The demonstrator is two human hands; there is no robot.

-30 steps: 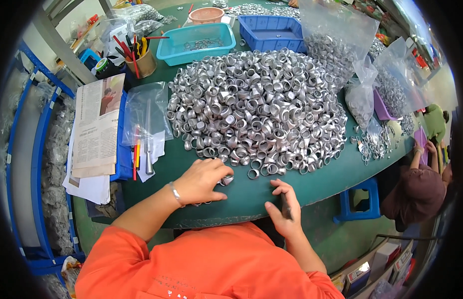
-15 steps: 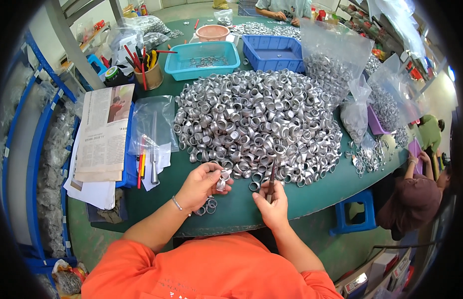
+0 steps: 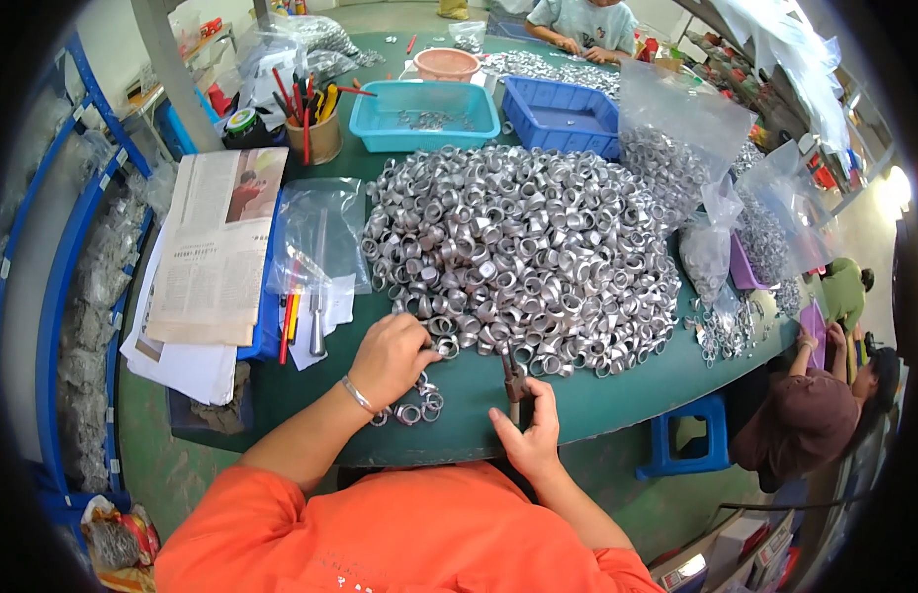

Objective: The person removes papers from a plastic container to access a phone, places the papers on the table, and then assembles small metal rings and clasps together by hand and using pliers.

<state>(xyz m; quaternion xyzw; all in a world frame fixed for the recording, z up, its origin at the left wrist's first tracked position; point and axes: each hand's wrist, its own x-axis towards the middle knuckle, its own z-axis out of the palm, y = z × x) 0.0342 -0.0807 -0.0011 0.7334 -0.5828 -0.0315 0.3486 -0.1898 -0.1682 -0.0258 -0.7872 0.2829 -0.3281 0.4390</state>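
Note:
A big heap of silvery metal rings (image 3: 523, 247) covers the middle of the green table. At the heap's near left edge, my left hand (image 3: 390, 361) is closed, back of the hand up, with its fingertips on a ring (image 3: 446, 347); part of the grip is hidden. My right hand (image 3: 531, 430) wraps round the handles of dark-jawed pliers (image 3: 513, 381), whose tip points at the heap's front edge. Just below my left hand lies a small group of rings (image 3: 414, 407) on the table.
Behind the heap stand a turquoise basket (image 3: 424, 140), a blue basket (image 3: 568, 143) and a pink bowl (image 3: 446, 65). To the left are newspaper (image 3: 207, 257), a tool cup (image 3: 323, 140) and a plastic bag (image 3: 320, 232). Bags of rings (image 3: 661, 163) stand right. People sit opposite and at right.
My left hand has turned palm down and moved from holding a ring before me to the heap's edge. The pliers have swung more upright, and my right hand sits slightly lower.

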